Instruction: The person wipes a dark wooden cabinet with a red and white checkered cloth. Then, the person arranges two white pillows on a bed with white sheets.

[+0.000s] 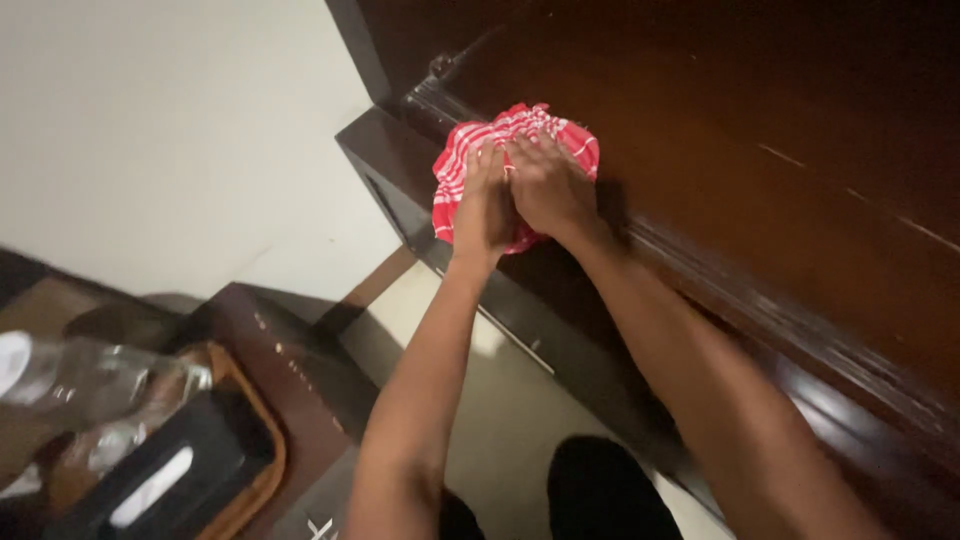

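A red cloth with white stripes (560, 135) lies bunched against the dark brown wooden cabinet (760, 150), near its moulded ledge. My left hand (482, 205) and my right hand (548, 185) rest side by side on the cloth, palms down, pressing it against the wood. Both forearms reach up from the bottom of the view. The cloth hangs slightly over the ledge at the left.
A cream wall (170, 130) stands to the left. Lower left, a dark low table (290, 360) carries a wooden tray (262, 480) with a clear plastic bottle (90, 385) and a black tissue box (160, 480). Pale floor (500, 410) lies between.
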